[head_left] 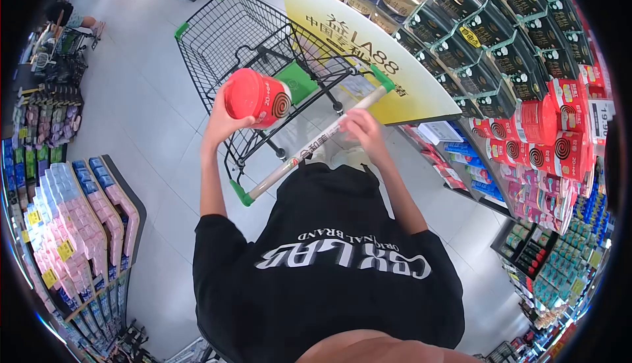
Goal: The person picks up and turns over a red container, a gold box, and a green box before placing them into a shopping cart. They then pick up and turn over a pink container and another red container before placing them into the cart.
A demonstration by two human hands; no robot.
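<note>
My left hand (222, 123) is closed around a red round tub (253, 100) with a dark spiral and "20" printed on its side, which looks like a tub of mosquito coils. The tub is held up over the near left part of a wire shopping cart (217, 30). At the cart's pale handle (289, 165), my right hand (363, 132) hovers or rests lightly, with its fingers loosely bent and partly apart. Nothing shows in that hand. Inside the cart's basket, a green panel (296, 81) is visible.
On the right, a shelf holds similar red tubs (536, 121) and red coil boxes (567, 152). Dark packages (454, 40) stand above a yellow-white sign (395, 80). Pink and blue packs (72, 225) fill a display at left. A person (62, 14) is far left.
</note>
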